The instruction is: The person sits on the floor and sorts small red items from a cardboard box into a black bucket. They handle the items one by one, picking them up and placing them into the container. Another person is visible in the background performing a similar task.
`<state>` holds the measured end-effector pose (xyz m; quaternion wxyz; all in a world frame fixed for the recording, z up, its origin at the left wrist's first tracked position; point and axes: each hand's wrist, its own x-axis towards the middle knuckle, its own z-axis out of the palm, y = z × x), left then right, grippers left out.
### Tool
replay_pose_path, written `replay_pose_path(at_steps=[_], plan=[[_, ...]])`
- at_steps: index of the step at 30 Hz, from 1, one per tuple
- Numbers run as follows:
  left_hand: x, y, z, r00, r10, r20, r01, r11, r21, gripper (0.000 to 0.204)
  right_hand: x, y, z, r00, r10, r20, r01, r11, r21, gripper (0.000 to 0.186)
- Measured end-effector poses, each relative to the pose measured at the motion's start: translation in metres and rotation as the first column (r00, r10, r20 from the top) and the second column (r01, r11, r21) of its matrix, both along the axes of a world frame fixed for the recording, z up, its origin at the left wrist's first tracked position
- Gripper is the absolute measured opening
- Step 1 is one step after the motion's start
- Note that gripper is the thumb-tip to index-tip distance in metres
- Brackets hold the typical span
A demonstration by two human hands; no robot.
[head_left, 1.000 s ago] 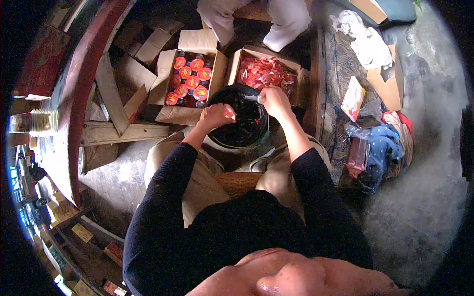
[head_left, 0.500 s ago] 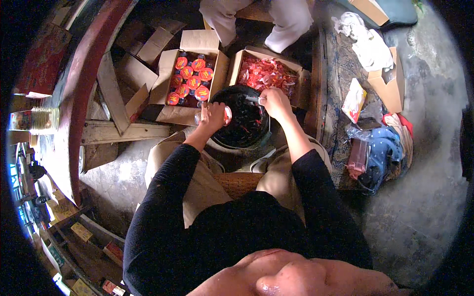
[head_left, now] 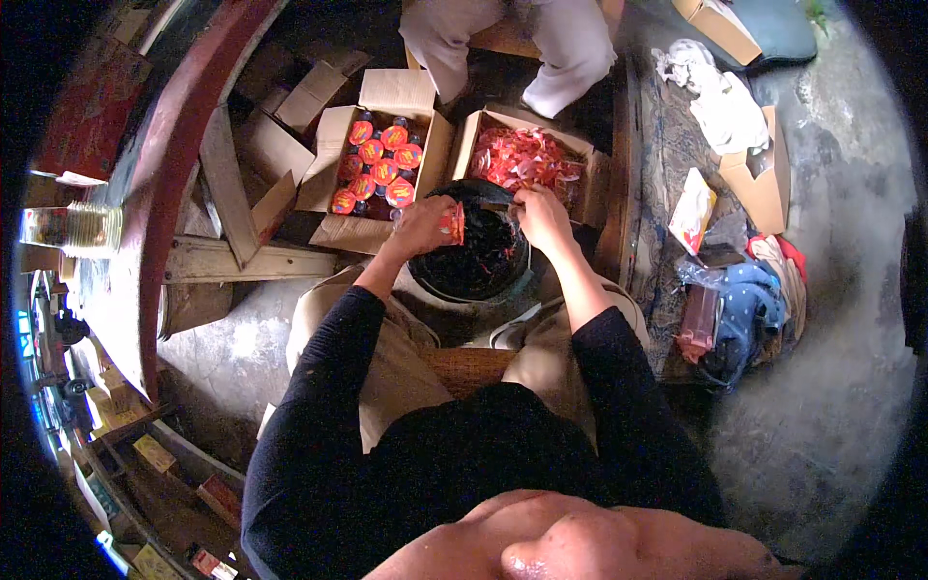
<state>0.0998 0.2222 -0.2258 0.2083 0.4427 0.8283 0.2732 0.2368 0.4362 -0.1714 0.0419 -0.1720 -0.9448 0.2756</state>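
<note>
Above a round black tub (head_left: 468, 286) between my knees, my left hand (head_left: 420, 230) is closed round a small clear cup with a red printed lid (head_left: 451, 224). The cup lies tilted on its side, its lid facing right. My right hand (head_left: 543, 215) is closed at the tub's far right rim, fingers pinched on a small thin pale item I cannot make out. Dark matter with red scraps shows inside the tub. Beyond my left hand, an open carton (head_left: 320, 178) holds several red-lidded cups (head_left: 384, 172). Another carton (head_left: 468, 141), beyond my right hand, holds crumpled red-and-clear wrappers (head_left: 527, 158).
Another person's pale-trousered legs (head_left: 565, 58) stand behind the cartons. A wooden bench frame (head_left: 242, 259) rises at left, with stacked clear cups (head_left: 82, 229) on its top. At right, a patterned mat (head_left: 643, 213) borders cloths, a blue dotted bag (head_left: 759, 290) and an opened carton (head_left: 768, 193).
My left hand has moved slightly right and over the tub, with the cup's lid turned. My right hand has shifted a little; the pale item in it shows less. The view has tilted slightly.
</note>
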Motion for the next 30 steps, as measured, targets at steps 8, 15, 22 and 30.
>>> replay_pose_path(at_steps=[8, 15, 22, 30], plan=[[0.005, 0.002, 0.031, 0.994, 0.059, 0.092, -0.067, 0.995, 0.078, 0.063, 0.006, -0.013, 0.008, 0.966, 0.024, -0.256, -0.040, 0.998, -0.057, 0.010], [0.012, 0.005, 0.037, 0.984, 0.093, 0.153, -0.127, 0.965, 0.229, 0.058, 0.019, -0.028, 0.014, 0.916, 0.093, -0.390, -0.071, 0.995, 0.070, 0.009], [0.014, -0.001, 0.040, 0.954, 0.075, 0.290, -0.179, 0.919, 0.351, 0.058, 0.021, -0.045, 0.026, 0.855, 0.197, -0.480, -0.070, 0.961, 0.269, 0.012], [-0.001, -0.016, 0.048, 0.801, -0.140, 0.582, -0.098, 0.928, 0.359, 0.034, 0.023, -0.063, 0.024, 0.823, 0.264, -0.503, -0.043, 0.912, 0.407, 0.016]])
